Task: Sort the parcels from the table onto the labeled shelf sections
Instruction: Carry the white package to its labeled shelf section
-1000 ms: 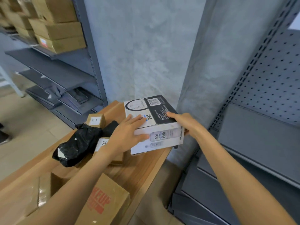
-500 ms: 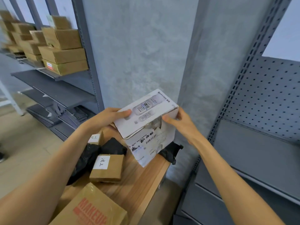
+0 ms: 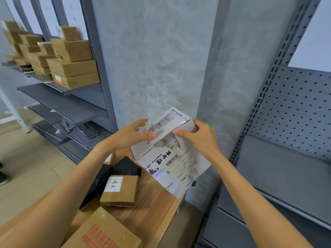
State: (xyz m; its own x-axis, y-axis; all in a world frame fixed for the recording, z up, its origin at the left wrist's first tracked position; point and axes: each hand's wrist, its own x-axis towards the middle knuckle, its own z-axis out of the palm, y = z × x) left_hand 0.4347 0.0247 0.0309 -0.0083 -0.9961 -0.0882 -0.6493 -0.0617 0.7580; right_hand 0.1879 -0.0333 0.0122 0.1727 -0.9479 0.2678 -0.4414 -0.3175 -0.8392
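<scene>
Between both sets of fingers, lifted clear above the far end of the counter (image 3: pixel 154 210), the white carton (image 3: pixel 172 158) is held tilted, its printed shipping label and barcode turned up toward the camera, probably so the address can be read before a shelf section is chosen. The top edge is pinched by the right hand (image 3: pixel 198 138), thumb on the near face, other fingers curled over the far corner. On the other side, the left hand (image 3: pixel 132 136) is laid against the upper panel, fingers mostly straight and loosely spread, steadying rather than clamping. A torn patch is seen just below the right thumb.

Beneath the fingers, still on the counter, a small brown box (image 3: pixel 119 192) with a handwritten white tag is waiting, and black plastic mailers (image 3: pixel 111 176) are touching its far side. Nearer the wrists, a larger brown carton (image 3: pixel 103 231) with red lettering is seen. Off to the right of the fingers, the grey shelf (image 3: pixel 286 178) with its pegboard back is near; no section labels can be made out there. Well away to the left, another rack (image 3: pixel 71 97) is stacked with brown boxes (image 3: pixel 71 65).
</scene>
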